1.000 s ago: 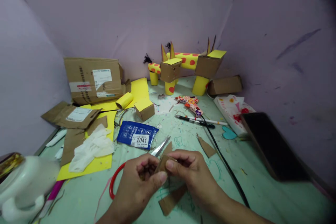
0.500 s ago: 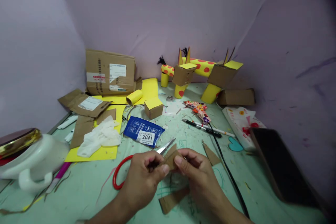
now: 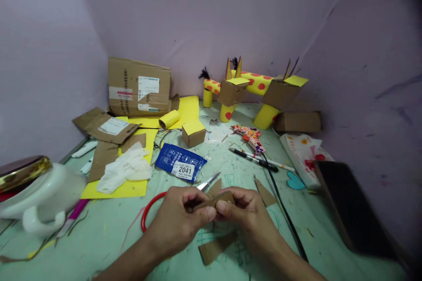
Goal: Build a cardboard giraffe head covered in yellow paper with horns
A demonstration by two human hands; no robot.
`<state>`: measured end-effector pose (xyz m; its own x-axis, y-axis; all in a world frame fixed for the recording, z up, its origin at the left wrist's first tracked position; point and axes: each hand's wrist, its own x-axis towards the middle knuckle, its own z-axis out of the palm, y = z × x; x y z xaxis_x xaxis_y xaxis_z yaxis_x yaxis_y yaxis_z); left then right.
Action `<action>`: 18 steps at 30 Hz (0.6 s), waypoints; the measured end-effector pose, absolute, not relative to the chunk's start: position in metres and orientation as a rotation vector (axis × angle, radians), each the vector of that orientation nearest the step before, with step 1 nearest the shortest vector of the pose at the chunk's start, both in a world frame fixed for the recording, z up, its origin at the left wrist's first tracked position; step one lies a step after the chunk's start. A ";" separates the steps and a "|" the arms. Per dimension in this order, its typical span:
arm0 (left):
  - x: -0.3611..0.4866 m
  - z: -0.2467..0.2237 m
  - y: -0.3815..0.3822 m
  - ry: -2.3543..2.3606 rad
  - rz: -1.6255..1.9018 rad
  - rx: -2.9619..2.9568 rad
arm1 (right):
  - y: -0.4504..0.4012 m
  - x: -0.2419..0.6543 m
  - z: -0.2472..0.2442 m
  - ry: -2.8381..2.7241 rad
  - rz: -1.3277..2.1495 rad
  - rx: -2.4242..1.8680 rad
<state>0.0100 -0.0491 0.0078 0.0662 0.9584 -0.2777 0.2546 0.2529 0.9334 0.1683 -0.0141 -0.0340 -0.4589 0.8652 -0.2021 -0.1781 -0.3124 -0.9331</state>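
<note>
Both my left hand [image 3: 183,217] and my right hand [image 3: 245,210] pinch a small piece of brown cardboard [image 3: 225,198] between thumbs and fingers, just above the table. Part of the piece is hidden by my fingers. Beside my left hand lie red-handled scissors [image 3: 143,216], their blades pointing up and right past my knuckles. A flat cardboard scrap [image 3: 216,248] rests below my hands. Another pointed cardboard scrap [image 3: 264,193] lies right of my right hand, and one more scrap [image 3: 215,186] shows behind my fingers.
Past my hands lie a blue packet [image 3: 180,162], a small box with a yellow top [image 3: 193,134], a patterned glue gun [image 3: 250,137] with a black cord and a pen [image 3: 252,158]. Spotted cardboard animals [image 3: 234,92] stand behind. A white mug [image 3: 49,197] is left, a phone [image 3: 352,210] right.
The cardboard piece has tilted flatter between my fingers, with its edge now turned more toward me. My hands stay in nearly the same place.
</note>
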 end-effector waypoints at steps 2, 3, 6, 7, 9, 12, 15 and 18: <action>0.000 0.014 -0.047 1.391 0.843 1.212 | -0.011 0.169 -0.033 -1.055 1.850 -0.947; -0.006 0.018 -0.047 1.443 0.855 1.242 | -0.009 0.169 -0.032 -0.977 1.842 -0.950; -0.022 0.027 -0.050 1.735 0.568 1.491 | -0.002 0.171 -0.025 -0.740 1.774 -0.988; -0.025 0.029 -0.053 1.775 0.371 1.593 | 0.000 0.171 -0.023 -0.680 1.743 -1.000; -0.024 0.028 -0.059 1.819 0.047 1.741 | 0.004 0.172 -0.021 -0.591 1.684 -1.021; -0.013 0.020 -0.069 1.887 -0.159 1.844 | 0.005 0.172 -0.020 -0.531 1.648 -1.034; -0.005 0.013 -0.075 1.935 -0.184 1.929 | 0.006 0.172 -0.019 -0.498 1.664 -1.015; -0.009 0.009 -0.075 1.944 -0.205 1.925 | 0.007 0.172 -0.019 -0.456 1.663 -0.982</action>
<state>-0.0092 -0.0749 0.0094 0.0244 0.9266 -0.3753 0.9844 0.0431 0.1705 0.1723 0.0067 -0.0188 -0.0588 0.9268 -0.3708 -0.6078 -0.3279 -0.7232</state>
